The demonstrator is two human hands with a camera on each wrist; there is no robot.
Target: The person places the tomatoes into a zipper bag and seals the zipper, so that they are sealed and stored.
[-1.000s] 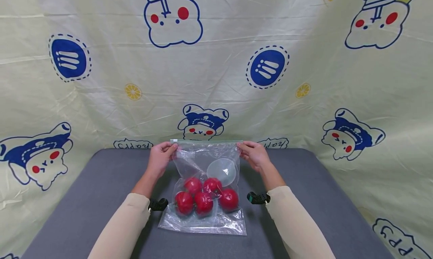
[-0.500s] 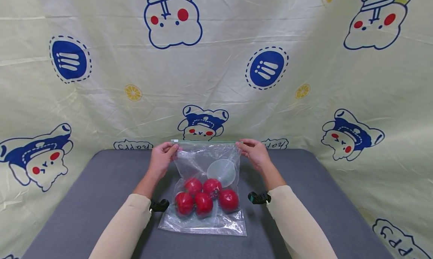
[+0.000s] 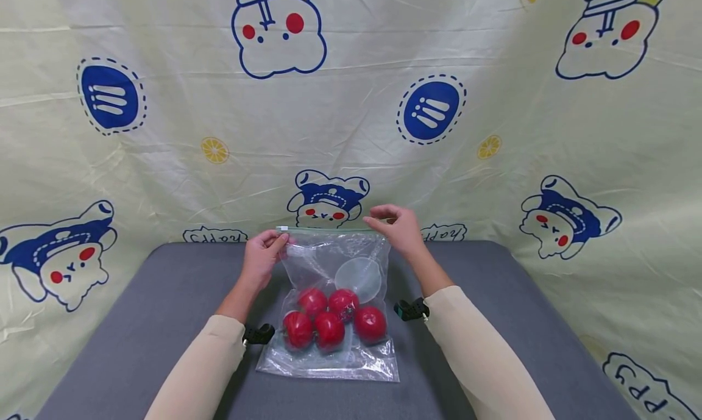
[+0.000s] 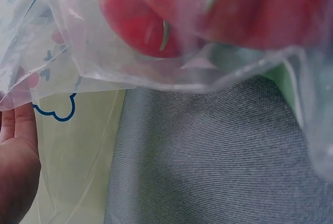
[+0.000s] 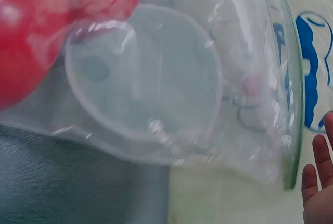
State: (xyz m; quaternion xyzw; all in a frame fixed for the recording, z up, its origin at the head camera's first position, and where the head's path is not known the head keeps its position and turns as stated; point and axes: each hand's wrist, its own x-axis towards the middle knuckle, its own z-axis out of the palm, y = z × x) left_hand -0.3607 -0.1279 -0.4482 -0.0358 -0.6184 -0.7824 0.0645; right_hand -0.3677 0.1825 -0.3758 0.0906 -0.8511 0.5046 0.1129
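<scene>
A clear zip bag [image 3: 312,261] stands upright on the table with several red tomatoes [image 3: 331,330] inside. Its green-edged top carries a white slider [image 3: 283,228] at the left end. My left hand [image 3: 259,260] pinches the bag's top left corner, just below the slider. My right hand [image 3: 404,232] hovers over the top right corner, holding nothing, its thumb and index finger apart. In the right wrist view, the fingers [image 5: 323,159] are beside the green zip edge [image 5: 297,104]. A pale round disc [image 5: 171,73] shows on the bag; whether it is printed is hard to tell.
A grey table [image 3: 181,322] lies under the bag. Behind it hangs a pale curtain [image 3: 351,115] printed with cartoon figures and orange slices. Black wrist cameras are strapped at both cuffs, the right one [image 3: 411,310] near the bag's right side.
My right hand has let go of the bag's top right corner and moved up and left above the zip. The left hand and the bag have stayed nearly still.
</scene>
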